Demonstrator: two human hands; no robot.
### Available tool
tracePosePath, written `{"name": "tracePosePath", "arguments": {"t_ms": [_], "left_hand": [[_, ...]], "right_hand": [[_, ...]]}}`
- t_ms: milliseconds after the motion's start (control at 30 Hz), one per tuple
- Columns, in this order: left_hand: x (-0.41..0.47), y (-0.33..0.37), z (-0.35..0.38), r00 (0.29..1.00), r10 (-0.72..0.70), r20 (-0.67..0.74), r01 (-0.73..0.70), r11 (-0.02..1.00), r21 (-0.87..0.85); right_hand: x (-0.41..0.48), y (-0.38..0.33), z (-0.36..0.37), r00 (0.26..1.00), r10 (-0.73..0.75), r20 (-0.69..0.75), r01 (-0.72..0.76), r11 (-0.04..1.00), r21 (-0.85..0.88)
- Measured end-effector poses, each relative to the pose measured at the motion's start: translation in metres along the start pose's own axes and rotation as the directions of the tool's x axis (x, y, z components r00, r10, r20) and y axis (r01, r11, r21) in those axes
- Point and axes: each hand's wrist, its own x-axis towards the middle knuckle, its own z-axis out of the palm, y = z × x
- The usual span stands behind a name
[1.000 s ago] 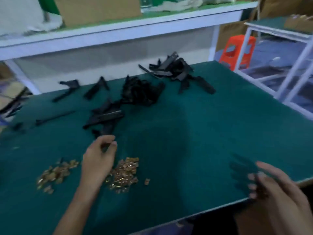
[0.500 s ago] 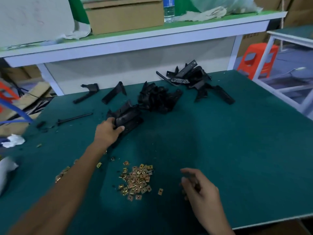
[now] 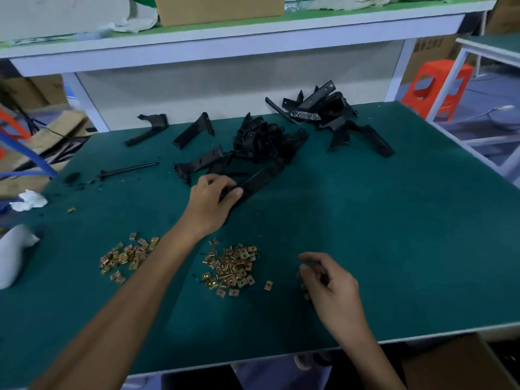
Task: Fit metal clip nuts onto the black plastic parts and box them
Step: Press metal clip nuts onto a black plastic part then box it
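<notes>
Two hands: left hand (image 3: 209, 204), right hand (image 3: 334, 288). Two heaps of clip nuts, left heap (image 3: 126, 256) and right heap (image 3: 229, 267), plus two strays: near stray (image 3: 268, 285), far stray (image 3: 71, 210). Two tangled piles of black parts: middle pile (image 3: 264, 139), back pile (image 3: 323, 111). Two loose brackets: left bracket (image 3: 149, 128), right bracket (image 3: 194, 130). One long part (image 3: 257, 180) in the left hand's grip. One rod (image 3: 128, 168). One box (image 3: 219, 7) on the shelf (image 3: 253, 40), one stool (image 3: 436, 85), two wads: upper wad (image 3: 28, 199), lower wad (image 3: 12, 257).

left grip (image 3: 209, 204): bare | right grip (image 3: 333, 285): bare | forearms (image 3: 135, 299): both bare up to the frame edge
</notes>
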Motion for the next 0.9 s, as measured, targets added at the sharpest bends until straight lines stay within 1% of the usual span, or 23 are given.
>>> {"name": "tracePosePath", "arguments": {"t_ms": [100, 133, 167, 200, 267, 300, 333, 367, 400, 433, 467, 500, 533, 567, 600, 633, 667, 700, 733, 767, 800, 900], "left_hand": [[-0.004, 0.019, -0.001, 0.99, -0.143, 0.002, 0.143, 0.986, -0.087], [-0.006, 0.022, -0.002, 0.983, -0.181, -0.023, 0.177, 0.978, -0.108], [-0.009, 0.026, -0.003, 0.981, -0.181, -0.075, 0.172, 0.979, -0.109], [-0.014, 0.03, -0.003, 0.98, -0.137, -0.146, 0.124, 0.988, -0.093], [-0.033, 0.044, 0.003, 0.964, 0.033, -0.265, -0.045, 0.998, -0.042], [-0.046, 0.054, 0.009, 0.949, 0.124, -0.291, -0.13, 0.991, -0.003], [-0.063, 0.065, 0.018, 0.935, 0.2, -0.293, -0.2, 0.979, 0.032], [-0.082, 0.075, 0.028, 0.92, 0.275, -0.28, -0.268, 0.961, 0.062], [-0.1, 0.084, 0.039, 0.887, 0.375, -0.269, -0.363, 0.927, 0.094], [-0.119, 0.091, 0.051, 0.827, 0.496, -0.265, -0.479, 0.868, 0.13], [-0.134, 0.095, 0.061, 0.751, 0.608, -0.257, -0.59, 0.793, 0.154], [-0.148, 0.096, 0.067, 0.703, 0.668, -0.245, -0.657, 0.741, 0.136], [-0.158, 0.095, 0.071, 0.703, 0.667, -0.244, -0.671, 0.737, 0.083], [-0.163, 0.089, 0.073, 0.741, 0.621, -0.257, -0.636, 0.771, 0.029], [-0.166, 0.082, 0.072, 0.792, 0.547, -0.269, -0.565, 0.825, 0.017], [-0.166, 0.074, 0.071, 0.851, 0.459, -0.256, -0.457, 0.887, 0.069], [-0.164, 0.067, 0.07, 0.911, 0.364, -0.194, -0.339, 0.929, 0.149], [-0.163, 0.06, 0.069, 0.956, 0.27, -0.114, -0.24, 0.945, 0.223], [-0.161, 0.055, 0.069, 0.978, 0.204, -0.035, -0.187, 0.942, 0.279], [-0.16, 0.053, 0.068, 0.984, 0.178, 0.017, -0.175, 0.935, 0.31], [-0.16, 0.053, 0.066, 0.982, 0.184, 0.035, -0.186, 0.935, 0.301], [-0.158, 0.055, 0.069, 0.976, 0.216, 0.003, -0.207, 0.932, 0.299]], "right_hand": [[0.0, -0.002, 0.0, 0.999, 0.03, 0.014, -0.03, 0.999, 0.044], [-0.001, -0.004, 0.0, 0.999, 0.034, 0.016, -0.035, 0.998, 0.053], [-0.001, -0.004, -0.001, 0.999, 0.038, 0.017, -0.039, 0.997, 0.065], [-0.001, -0.005, -0.001, 0.999, 0.039, 0.016, -0.04, 0.996, 0.075], [-0.001, -0.011, -0.001, 0.998, 0.061, 0.017, -0.062, 0.989, 0.133], [-0.001, -0.016, 0.0, 0.994, 0.104, 0.042, -0.111, 0.965, 0.236], [0.0, -0.022, 0.002, 0.982, 0.168, 0.091, -0.19, 0.904, 0.382], [0.002, -0.026, 0.004, 0.959, 0.229, 0.169, -0.284, 0.797, 0.532], [0.003, -0.03, 0.003, 0.932, 0.258, 0.256, -0.364, 0.67, 0.647], [0.004, -0.032, 0.001, 0.91, 0.261, 0.323, -0.415, 0.552, 0.723], [0.004, -0.031, -0.002, 0.898, 0.252, 0.36, -0.438, 0.455, 0.775], [0.005, -0.028, -0.006, 0.897, 0.26, 0.357, -0.435, 0.388, 0.813], [0.006, -0.025, -0.009, 0.902, 0.286, 0.325, -0.415, 0.36, 0.836], [0.008, -0.02, -0.012, 0.915, 0.304, 0.265, -0.369, 0.369, 0.853], [0.01, -0.016, -0.013, 0.927, 0.306, 0.217, -0.326, 0.37, 0.87], [0.013, -0.012, -0.013, 0.936, 0.297, 0.189, -0.294, 0.363, 0.884], [0.015, -0.012, -0.013, 0.944, 0.278, 0.179, -0.275, 0.36, 0.891], [0.016, -0.01, -0.013, 0.95, 0.257, 0.178, -0.267, 0.369, 0.891], [0.016, -0.009, -0.013, 0.953, 0.234, 0.192, -0.272, 0.384, 0.882], [0.017, -0.007, -0.013, 0.953, 0.217, 0.211, -0.285, 0.406, 0.868], [0.016, -0.006, -0.012, 0.952, 0.199, 0.233, -0.298, 0.422, 0.856], [0.014, -0.005, -0.011, 0.946, 0.165, 0.278, -0.323, 0.463, 0.825]]}}
